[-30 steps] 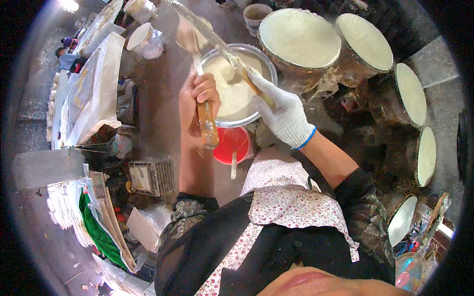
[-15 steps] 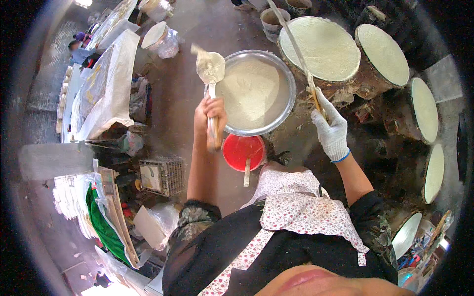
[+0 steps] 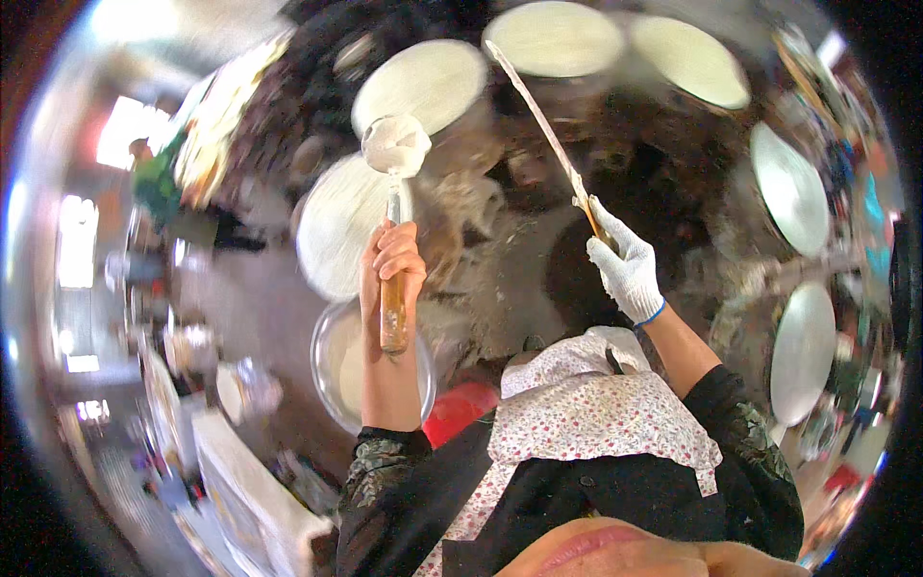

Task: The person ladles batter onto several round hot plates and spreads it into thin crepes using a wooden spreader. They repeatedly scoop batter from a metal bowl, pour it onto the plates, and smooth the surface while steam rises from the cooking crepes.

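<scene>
Across the brown floor (image 3: 255,313), large pale discs (image 3: 553,38) stand in an arc, with a metal basin (image 3: 319,370) and a red bucket (image 3: 457,409) partly behind the left forearm. The bare left hand (image 3: 394,255) is curled around the handle of a ladle (image 3: 393,189) raised before two discs, its bowl holding what looks like pale paste (image 3: 396,146), though blurred. The gloved right hand (image 3: 627,269) pinches the near end of a long stick (image 3: 538,113) slanting toward another disc.

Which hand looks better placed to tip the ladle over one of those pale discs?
Probably the left hand: it grips the ladle, which overlaps the edge of the upper-left pale disc in this view. The gloved right hand holds a long stick instead.
</scene>
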The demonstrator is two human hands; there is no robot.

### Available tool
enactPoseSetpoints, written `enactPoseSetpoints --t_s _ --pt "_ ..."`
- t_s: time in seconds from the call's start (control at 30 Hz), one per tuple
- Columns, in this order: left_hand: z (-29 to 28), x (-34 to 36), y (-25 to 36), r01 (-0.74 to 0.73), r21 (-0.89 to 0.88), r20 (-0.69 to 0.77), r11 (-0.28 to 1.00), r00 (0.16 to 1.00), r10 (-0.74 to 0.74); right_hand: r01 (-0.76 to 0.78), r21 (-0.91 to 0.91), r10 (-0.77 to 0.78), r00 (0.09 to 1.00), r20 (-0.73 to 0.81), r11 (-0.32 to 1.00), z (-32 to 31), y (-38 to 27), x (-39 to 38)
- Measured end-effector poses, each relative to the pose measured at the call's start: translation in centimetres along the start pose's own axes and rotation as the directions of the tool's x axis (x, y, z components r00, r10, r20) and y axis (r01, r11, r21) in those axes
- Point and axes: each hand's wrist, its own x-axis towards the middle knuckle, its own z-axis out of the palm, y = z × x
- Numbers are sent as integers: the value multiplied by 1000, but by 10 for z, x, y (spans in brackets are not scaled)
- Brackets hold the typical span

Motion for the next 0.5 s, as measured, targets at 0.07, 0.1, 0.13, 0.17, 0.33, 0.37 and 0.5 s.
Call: enactPoseSetpoints --t_s 0.07,0.1,0.13,0.17,0.33,0.37,0.5 --pt "-7 67 -27 160 -7 -66 987 985 -161 62 -33 -66 990 -127 998 -58 7 -2" --pt "-11 106 -51 246 -8 -72 969 967 -246 108 -12 -107 962 -253 994 -87 12 -5" --pt "-13 141 -80 326 -8 -105 945 940 -325 125 19 -112 937 -331 992 -115 14 -10" --pt "-15 175 -112 382 -15 -158 924 911 -380 129 64 -90 902 -423 990 -143 17 -15" --pt "-37 317 -264 705 2 -268 709 684 -679 102 85 4 617 -787 991 -245 17 -59" --pt "-51 339 -290 754 30 -290 656 635 -716 43 102 65 521 -851 994 -260 17 -66" --pt "-117 423 -389 945 70 -381 320 322 -867 103 215 163 370 -915 971 -287 32 -93"
